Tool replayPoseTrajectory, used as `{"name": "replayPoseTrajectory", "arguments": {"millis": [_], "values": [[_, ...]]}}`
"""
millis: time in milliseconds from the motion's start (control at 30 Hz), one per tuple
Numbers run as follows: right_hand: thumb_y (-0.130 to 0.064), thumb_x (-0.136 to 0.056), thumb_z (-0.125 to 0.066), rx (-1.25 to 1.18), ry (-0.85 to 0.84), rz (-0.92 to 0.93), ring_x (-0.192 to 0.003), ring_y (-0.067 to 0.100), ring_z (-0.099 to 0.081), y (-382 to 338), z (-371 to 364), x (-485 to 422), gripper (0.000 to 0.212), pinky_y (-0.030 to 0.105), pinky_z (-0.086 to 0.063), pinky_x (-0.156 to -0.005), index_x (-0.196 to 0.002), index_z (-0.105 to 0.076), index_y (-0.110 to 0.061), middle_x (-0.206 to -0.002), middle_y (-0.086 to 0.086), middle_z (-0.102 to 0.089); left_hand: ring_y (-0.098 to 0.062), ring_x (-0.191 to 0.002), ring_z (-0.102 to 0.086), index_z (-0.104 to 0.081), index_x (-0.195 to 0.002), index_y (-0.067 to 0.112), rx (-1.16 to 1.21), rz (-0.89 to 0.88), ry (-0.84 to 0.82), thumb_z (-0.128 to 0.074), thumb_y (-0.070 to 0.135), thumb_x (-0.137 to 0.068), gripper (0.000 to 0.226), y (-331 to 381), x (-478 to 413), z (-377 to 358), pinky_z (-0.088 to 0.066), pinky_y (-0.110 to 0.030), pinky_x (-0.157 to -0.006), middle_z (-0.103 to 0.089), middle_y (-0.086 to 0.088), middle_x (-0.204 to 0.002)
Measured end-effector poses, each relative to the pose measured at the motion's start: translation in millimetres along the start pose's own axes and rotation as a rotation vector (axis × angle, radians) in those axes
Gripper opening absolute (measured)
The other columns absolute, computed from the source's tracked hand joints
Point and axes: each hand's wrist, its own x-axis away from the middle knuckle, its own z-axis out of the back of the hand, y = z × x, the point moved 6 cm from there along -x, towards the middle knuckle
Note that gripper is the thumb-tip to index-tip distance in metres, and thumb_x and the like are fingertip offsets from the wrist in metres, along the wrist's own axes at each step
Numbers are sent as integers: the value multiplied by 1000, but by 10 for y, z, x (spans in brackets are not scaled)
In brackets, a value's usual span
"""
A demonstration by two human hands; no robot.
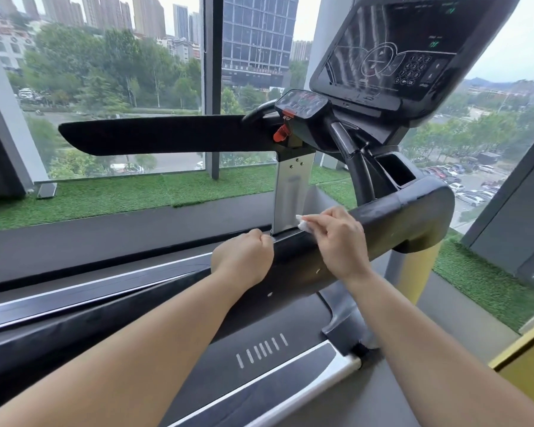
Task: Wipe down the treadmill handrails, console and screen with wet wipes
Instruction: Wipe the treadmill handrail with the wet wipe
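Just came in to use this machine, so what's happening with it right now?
A person is cleaning the treadmill. Their right hand presses a white wet wipe onto the near black handrail, while the left hand, closed in a fist, rests on the same rail. The console screen above shows streaks; the far handrail is untouched at this moment.

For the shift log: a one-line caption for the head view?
Right hand presses a wet wipe on the near handrail; left hand fisted beside it.
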Motion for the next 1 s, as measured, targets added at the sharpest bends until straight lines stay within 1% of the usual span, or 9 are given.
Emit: {"name": "replayPoseTrajectory", "arguments": {"millis": [133, 267, 433, 567, 667, 733, 800, 867, 1000], "values": [[-30, -87, -52, -29, 1, 158, -70, 21, -54, -449, -290, 300, 25, 33, -40, -69, -96, -76, -25, -76, -3, -54, -26, -113, -52, -53, -114, 15, -3, 6, 16, -19, 25, -102, 38, 3, -12, -3, -38, -33, -82, -58, -6, -121], [-35, -91, -51, -48, 74, 262, -76, 15, -46, -331, -273, 285, 27, 28, -30, -71, -96, -75, -26, -77, -4, -55, -25, -111, -52, -53, -112, 15, -15, -3, 26, -19, 26, -102, 38, 1, -7, 4, -38, -32, -82, -58, -5, -119], [-39, -96, -46, -30, 79, 354, -78, 14, -46, -92, -181, 159, 32, 26, -30, -73, -95, -76, -28, -79, -4, -58, -26, -104, -53, -54, -103, 16, 27, 18, 39, -20, 27, -100, 36, -66, -21, 3, -34, -30, -74, -62, -6, -112], [-32, -89, -53, 73, 76, 277, -74, 20, -51, 175, -101, 22, 25, 27, -29, -73, -89, -77, -23, -76, -2, -57, -28, -103, -53, -53, -98, 15, 46, 12, 44, -21, 26, -100, 34, -94, -7, 20, -34, -30, -74, -62, -8, -110], [-23, -86, -63, 155, 80, 101, -71, 29, -57, 370, -15, -73, 16, 35, -40, -72, -92, -77, -19, -76, 2, -59, -28, -103, -54, -53, -97, 16, 39, 5, 49, -21, 25, -100, 33, -93, -3, 13, -33, -29, -72, -63, -7, -110], [-16, -85, -68, 69, 92, -16, -71, 27, -58, 291, 2, -61, 14, 41, -49, -71, -97, -76, -18, -78, 2, -59, -28, -101, -54, -51, -95, 17, 44, 1, 54, -20, 25, -100, 32, -91, -9, 0, -33, -30, -72, -63, -7, -108], [-16, -86, -68, -38, 65, 15, -70, 21, -57, 4, -91, 34, 16, 38, -50, -70, -101, -75, -19, -78, -2, -55, -28, -101, -54, -52, -98, 15, 47, 6, 63, -20, 26, -100, 33, -91, -26, -4, -32, -30, -72, -63, -7, -109], [-19, -85, -66, -53, 22, 146, -68, 20, -55, -272, -238, 194, 17, 33, -47, -68, -100, -75, -19, -77, -2, -53, -26, -104, -54, -54, -105, 15, 41, 16, 67, -21, 27, -100, 36, -94, -43, -7, -32, -30, -73, -62, -6, -112], [-34, -89, -53, -58, 27, 216, -75, 10, -49, -184, -251, 227, 26, 27, -35, -73, -97, -76, -24, -78, -3, -53, -25, -106, -54, -54, -110, 16, 26, 7, 72, -20, 28, -100, 38, -92, -45, -14, -32, -30, -74, -62, -5, -114]]}}
